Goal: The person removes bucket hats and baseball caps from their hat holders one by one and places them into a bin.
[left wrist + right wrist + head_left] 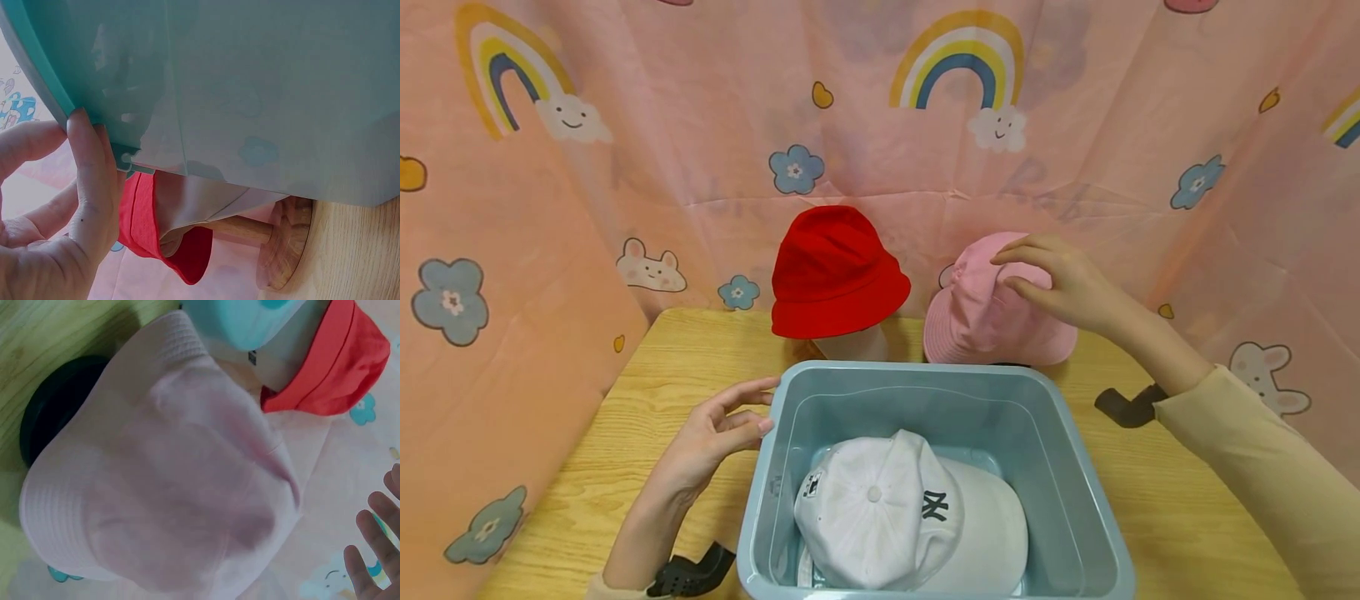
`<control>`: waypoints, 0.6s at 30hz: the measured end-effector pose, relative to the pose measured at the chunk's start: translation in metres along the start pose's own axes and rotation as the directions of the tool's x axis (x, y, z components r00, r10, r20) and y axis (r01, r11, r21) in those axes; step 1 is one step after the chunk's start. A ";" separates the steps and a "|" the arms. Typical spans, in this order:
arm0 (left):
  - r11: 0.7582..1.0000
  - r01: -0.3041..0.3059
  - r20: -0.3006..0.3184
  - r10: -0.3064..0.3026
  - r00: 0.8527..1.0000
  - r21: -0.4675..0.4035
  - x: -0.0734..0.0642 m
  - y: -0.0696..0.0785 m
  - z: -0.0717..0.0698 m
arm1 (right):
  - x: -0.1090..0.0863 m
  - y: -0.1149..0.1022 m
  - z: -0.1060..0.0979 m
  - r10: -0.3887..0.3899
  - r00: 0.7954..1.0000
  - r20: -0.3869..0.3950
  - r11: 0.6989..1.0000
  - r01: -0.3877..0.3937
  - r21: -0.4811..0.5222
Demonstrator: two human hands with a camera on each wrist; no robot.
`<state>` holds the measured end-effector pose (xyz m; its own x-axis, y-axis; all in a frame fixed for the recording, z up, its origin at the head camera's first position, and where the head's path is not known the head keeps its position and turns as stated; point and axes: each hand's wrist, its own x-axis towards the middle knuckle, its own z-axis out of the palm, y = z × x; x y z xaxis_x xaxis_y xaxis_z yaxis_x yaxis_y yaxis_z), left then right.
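Note:
A blue plastic bin (1090, 500) stands at the front with a white baseball cap (880, 508) lying inside, its dark letter logo facing right. My left hand (722, 425) touches the bin's left rim with its fingertips, fingers gently bent; in the left wrist view, fingertips (76, 119) rest at the rim's edge. Behind the bin sits a pink bucket hat (977, 292) over a dark round base (37, 419). My right hand (1060, 279) hovers by this hat with curved, spread fingers and nothing held; the right wrist view shows a gap between fingers and hat.
Left of the pink hat, a red bucket hat (842, 275) sits on a stand with a round wooden base (290, 244). A patterned pink cloth (700, 167) hangs behind and beside the wooden table (677, 358).

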<state>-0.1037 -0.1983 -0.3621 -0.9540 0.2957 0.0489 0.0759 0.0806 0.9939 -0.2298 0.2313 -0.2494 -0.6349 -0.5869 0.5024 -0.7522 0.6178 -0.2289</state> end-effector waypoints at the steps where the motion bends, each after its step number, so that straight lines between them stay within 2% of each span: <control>1: 1.000 0.000 0.000 0.000 1.000 0.002 0.000 0.000 0.000 | 0.000 0.002 0.000 0.007 1.000 0.001 1.000 -0.007 -0.001; 13: 1.000 0.009 -0.004 -0.009 1.000 0.002 -0.001 0.000 0.000 | 0.001 0.021 0.004 0.104 0.994 0.030 0.994 -0.104 -0.021; 18: 1.000 0.009 -0.004 -0.009 1.000 -0.001 -0.001 0.000 0.000 | 0.002 0.027 0.006 0.122 0.992 0.034 0.992 -0.121 -0.022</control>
<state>-0.1027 -0.1983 -0.3624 -0.9559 0.2909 0.0405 0.0672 0.0824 0.9943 -0.2527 0.2436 -0.2590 -0.7275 -0.5244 0.4424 -0.6656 0.6960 -0.2694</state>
